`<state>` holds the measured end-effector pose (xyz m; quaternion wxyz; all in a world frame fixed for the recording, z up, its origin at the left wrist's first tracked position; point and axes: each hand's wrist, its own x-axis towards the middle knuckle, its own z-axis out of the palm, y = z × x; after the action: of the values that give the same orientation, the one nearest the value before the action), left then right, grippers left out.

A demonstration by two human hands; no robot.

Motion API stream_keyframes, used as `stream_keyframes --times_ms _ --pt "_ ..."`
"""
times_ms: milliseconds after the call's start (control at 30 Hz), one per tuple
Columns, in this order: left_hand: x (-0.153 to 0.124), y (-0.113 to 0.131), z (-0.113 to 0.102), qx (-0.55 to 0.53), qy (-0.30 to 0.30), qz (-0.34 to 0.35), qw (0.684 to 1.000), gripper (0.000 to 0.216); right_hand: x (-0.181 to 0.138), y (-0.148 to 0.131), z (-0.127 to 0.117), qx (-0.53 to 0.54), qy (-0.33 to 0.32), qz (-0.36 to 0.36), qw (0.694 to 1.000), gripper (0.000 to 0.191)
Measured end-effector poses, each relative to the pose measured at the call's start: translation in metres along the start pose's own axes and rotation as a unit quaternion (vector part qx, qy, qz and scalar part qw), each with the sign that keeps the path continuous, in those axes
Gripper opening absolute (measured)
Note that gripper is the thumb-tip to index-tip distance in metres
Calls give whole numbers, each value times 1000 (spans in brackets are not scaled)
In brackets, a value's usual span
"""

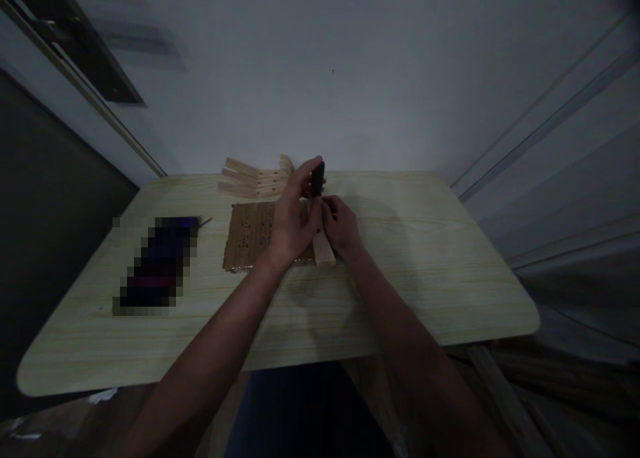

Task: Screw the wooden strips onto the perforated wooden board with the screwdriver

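Observation:
A brown perforated board point(247, 235) lies flat in the middle of the pale wooden table point(425, 271). A light wooden slat point(324, 250) rests along the board's right edge. My left hand point(293, 221) is closed around a black tool handle point(317, 178), held upright over the slat's far end. My right hand point(343, 228) sits just right of it, fingers curled and pressing on the slat near the tool's tip. What the tool's tip touches is hidden by my fingers.
Several loose wooden slats point(253, 178) lie fanned at the table's far edge against the white wall. A dark flat object point(157, 261), blurred out, lies on the left of the table. A wall with rails runs along the right.

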<state>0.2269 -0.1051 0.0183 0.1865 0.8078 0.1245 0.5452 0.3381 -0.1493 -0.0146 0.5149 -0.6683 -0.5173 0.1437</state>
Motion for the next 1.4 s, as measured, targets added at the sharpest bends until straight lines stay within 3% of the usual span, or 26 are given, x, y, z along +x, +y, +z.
stream_keyframes --times_ms 133,467,733,1000,1400 --pt "1 1 -3 18 -12 7 1000 47 -1 0 0 -6 1 1 1000 23" --pt "0 -3 -1 24 24 -15 999 45 1 0 0 -7 1 3 1000 20" --pt "0 4 -3 5 -9 -10 1000 50 -1 0 1 9 6 2 1000 21" --pt "-1 -3 0 28 51 -20 998 43 0 0 0 -10 4 5 1000 23" --pt "-1 0 -1 16 13 -16 1000 51 0 0 1 -1 2 1 1000 19"
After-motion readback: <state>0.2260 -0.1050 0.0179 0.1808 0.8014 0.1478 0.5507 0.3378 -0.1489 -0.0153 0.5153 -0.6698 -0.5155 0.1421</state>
